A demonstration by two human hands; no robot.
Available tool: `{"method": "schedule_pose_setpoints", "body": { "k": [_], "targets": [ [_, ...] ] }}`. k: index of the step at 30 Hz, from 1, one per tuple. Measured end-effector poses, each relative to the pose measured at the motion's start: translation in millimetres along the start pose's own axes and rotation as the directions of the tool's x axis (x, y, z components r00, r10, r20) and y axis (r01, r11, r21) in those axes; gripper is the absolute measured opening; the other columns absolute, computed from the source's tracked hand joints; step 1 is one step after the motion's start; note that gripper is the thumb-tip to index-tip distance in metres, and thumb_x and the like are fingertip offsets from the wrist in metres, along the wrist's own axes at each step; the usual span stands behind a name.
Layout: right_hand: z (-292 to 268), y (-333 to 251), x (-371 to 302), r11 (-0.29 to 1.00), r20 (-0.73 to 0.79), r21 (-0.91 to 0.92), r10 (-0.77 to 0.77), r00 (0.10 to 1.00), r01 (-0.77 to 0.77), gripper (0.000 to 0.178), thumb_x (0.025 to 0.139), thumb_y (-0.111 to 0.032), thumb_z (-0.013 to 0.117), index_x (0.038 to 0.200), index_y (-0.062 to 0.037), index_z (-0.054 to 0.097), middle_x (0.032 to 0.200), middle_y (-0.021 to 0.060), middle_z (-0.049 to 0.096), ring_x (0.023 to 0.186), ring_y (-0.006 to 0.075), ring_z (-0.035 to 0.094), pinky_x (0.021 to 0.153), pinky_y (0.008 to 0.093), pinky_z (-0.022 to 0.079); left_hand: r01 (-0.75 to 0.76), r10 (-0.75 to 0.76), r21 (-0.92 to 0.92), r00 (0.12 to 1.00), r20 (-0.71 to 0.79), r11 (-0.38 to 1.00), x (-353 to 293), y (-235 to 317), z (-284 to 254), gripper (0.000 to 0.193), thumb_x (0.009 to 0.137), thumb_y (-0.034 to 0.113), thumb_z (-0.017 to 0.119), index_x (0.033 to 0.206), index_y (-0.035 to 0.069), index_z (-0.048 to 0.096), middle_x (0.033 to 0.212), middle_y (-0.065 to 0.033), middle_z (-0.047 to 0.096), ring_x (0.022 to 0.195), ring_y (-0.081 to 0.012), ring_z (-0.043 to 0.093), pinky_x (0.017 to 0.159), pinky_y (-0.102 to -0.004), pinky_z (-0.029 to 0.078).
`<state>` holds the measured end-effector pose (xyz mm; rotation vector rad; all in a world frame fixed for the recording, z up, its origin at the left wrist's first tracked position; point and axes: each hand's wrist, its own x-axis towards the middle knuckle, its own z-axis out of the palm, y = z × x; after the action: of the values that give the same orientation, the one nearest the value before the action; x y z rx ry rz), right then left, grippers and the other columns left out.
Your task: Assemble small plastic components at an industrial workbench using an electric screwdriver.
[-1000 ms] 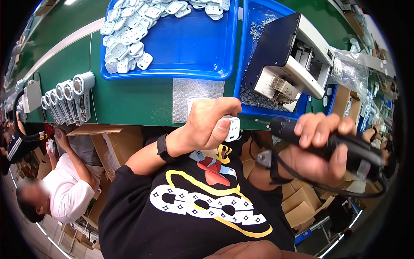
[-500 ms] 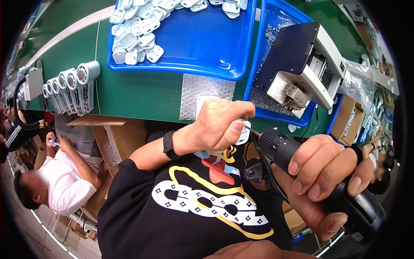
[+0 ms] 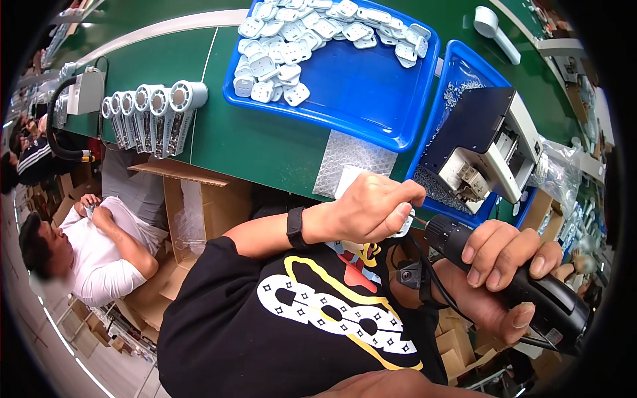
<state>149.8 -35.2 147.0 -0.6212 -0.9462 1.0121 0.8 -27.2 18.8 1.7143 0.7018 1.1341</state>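
My left hand [image 3: 378, 211] pinches a small pale plastic plate [image 3: 403, 227], mostly covered by my fingers. In my right hand [image 3: 507, 268] is a black electric screwdriver [image 3: 448, 235], its fingers wrapped round the body. The thin bit of the screwdriver points left at the plate; whether it touches a screw there is too small to tell. Just beyond my left hand a white piece [image 3: 348, 178] shows over a sheet of bubble wrap [image 3: 325, 169], its lower part hidden.
A blue tray [image 3: 371, 109] holds many pale plates. Right of it, a screw-feeding machine [image 3: 474, 136] stands in a blue bin [image 3: 454, 56] with loose screws. Several handheld units [image 3: 179, 99] line up at left. Another handheld unit [image 3: 494, 33] lies far right. A person [image 3: 106, 245] works at left beside a cardboard box [image 3: 225, 209].
The view has shifted, so the bench and trays appear further right and lower at the tray. Both hands keep their holds, with the screwdriver bit still by the plate.
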Motion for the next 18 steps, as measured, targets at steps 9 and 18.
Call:
{"method": "schedule_pose_setpoints", "body": {
  "k": [9, 18],
  "targets": [
    [25, 26, 25, 0.982, -0.137, -0.14, 0.109, 0.984, -0.129, 0.039, 0.087, -0.026, 0.069, 0.11, -0.003, 0.048, 0.073, 0.0048, 0.054, 0.053, 0.0137, 0.05, 0.055, 0.0316, 0.044, -0.228, 0.264, 0.552, 0.964, 0.014, 0.802, 100, 10, -164, 0.03, 0.097, 0.021, 0.045, 0.093, 0.001, 0.066, 0.06, -0.0082, 0.056, 0.051, -0.0244, 0.059, 0.05, -0.0356, 0.047],
    [50, 203, 103, 0.172, 0.323, -0.943, 0.28, 0.904, 0.284, 0.045, 0.074, -0.004, 0.077, 0.113, -0.0029, 0.055, 0.086, 0.0207, 0.068, 0.082, 0.0395, 0.068, 0.073, 0.0466, 0.055, -0.15, 0.359, 0.989, 0.922, 0.144, -0.01, 217, -191, -347, 0.037, 0.099, 0.037, 0.055, 0.12, 0.008, 0.063, 0.088, -0.0167, 0.07, 0.08, -0.0315, 0.067, 0.07, -0.0396, 0.05]
  ]
}}
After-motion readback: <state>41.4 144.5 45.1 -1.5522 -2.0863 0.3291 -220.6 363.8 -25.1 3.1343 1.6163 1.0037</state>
